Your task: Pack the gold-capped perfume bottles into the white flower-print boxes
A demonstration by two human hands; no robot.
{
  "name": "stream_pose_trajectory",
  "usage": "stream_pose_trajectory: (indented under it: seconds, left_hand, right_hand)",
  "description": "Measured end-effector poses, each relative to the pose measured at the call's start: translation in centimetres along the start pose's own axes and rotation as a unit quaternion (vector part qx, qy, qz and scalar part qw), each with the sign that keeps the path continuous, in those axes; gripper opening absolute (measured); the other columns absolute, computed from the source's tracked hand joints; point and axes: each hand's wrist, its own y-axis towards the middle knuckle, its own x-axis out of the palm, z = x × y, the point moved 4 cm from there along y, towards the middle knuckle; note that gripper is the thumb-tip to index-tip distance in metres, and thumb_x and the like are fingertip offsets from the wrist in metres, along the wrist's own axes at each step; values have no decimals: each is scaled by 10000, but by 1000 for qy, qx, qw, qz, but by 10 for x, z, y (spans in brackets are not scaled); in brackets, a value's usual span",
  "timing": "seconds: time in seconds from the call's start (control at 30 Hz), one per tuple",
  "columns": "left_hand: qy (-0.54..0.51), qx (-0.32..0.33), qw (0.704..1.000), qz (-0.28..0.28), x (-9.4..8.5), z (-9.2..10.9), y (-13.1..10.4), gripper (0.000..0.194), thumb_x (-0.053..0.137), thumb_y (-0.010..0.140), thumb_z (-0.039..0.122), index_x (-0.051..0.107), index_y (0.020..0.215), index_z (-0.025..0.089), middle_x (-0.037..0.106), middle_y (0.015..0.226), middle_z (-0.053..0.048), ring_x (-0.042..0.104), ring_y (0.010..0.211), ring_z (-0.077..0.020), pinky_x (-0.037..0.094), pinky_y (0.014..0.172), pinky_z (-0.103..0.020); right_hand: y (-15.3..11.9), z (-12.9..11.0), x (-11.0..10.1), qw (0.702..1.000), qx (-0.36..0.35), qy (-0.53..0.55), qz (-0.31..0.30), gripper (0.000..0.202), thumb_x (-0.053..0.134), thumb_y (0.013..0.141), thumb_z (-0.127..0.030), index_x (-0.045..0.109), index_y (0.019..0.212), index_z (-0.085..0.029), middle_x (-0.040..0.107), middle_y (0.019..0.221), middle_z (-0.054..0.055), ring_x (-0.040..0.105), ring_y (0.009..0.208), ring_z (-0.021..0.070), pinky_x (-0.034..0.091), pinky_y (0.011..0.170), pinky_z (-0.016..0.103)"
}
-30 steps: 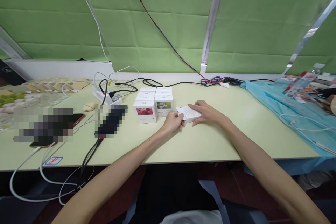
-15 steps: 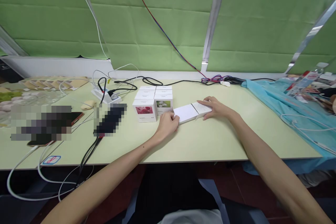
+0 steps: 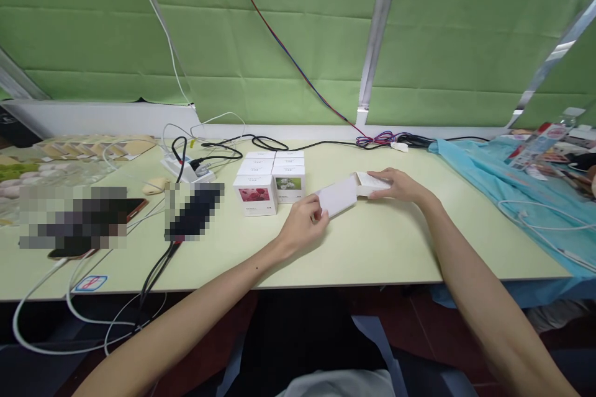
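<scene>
My left hand (image 3: 305, 224) pinches the near-left end of a flat white rectangular piece (image 3: 339, 196), perhaps card or a thin box. The piece tilts with its broad face toward me. On the right, my right hand (image 3: 395, 186) grips a small white box (image 3: 371, 184) from its far side, with thumb and fingers on either side. The box's left end faces the flat piece and looks open; whether the two still touch, I cannot tell. Left of my left hand stand several white cartons in two rows, the front ones with a pink flower picture (image 3: 255, 195) and a white flower picture (image 3: 288, 188).
A power strip (image 3: 185, 172) with black and white cables lies behind on the left. Two phones, partly blurred out, lie nearer. A blue plastic sheet (image 3: 484, 186) covers the right side, with a clear bottle (image 3: 542, 139) on it. The table's front edge runs below my arms.
My right hand has moved right with the small box, and the gap from the flat piece has widened. My left hand has shifted slightly right, tilting the piece.
</scene>
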Motion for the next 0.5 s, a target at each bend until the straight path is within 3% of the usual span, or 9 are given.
stream_pose_trajectory:
  seconds: [0.13, 0.27, 0.33, 0.5]
  left_hand:
    - [106, 190, 968, -124, 8, 13, -9, 170, 503, 937, 197, 667, 983, 194, 671, 1263, -79, 667, 991, -188, 470, 699, -280]
    - [176, 246, 927, -223, 16, 17, -14, 328, 556, 975, 518, 673, 1082, 230, 693, 1222, -60, 660, 1023, -221, 448, 657, -295]
    - [185, 240, 926, -227, 18, 16, -12, 374, 491, 1006, 542, 686, 1066, 228, 711, 1154, -52, 655, 991, -210, 446, 669, -296]
    - [223, 234, 933, -158, 21, 12, -4, 379, 395, 1061, 341, 699, 906, 175, 690, 1140, -101, 582, 1061, -238, 478, 763, -334]
  right_hand:
    - [-4, 0, -6, 999, 39, -4, 10, 819, 726, 741, -679, 616, 1437, -263, 644, 1367, 104, 588, 1247, 350, 466, 1042, 405]
    - [-6, -1, -9, 997, 71, 10, 15, 775, 675, 767, -712, 661, 1389, -250, 643, 1420, 78, 603, 1259, 343, 485, 1029, 398]
    - [-8, -3, -11, 996, 82, 7, 19, 763, 636, 779, -746, 681, 1364, -258, 665, 1392, 79, 629, 1222, 343, 495, 1013, 414]
    - [-11, -7, -13, 995, 84, -46, 19, 762, 614, 776, -766, 696, 1335, -254, 706, 1321, 94, 650, 1181, 358, 509, 974, 440]
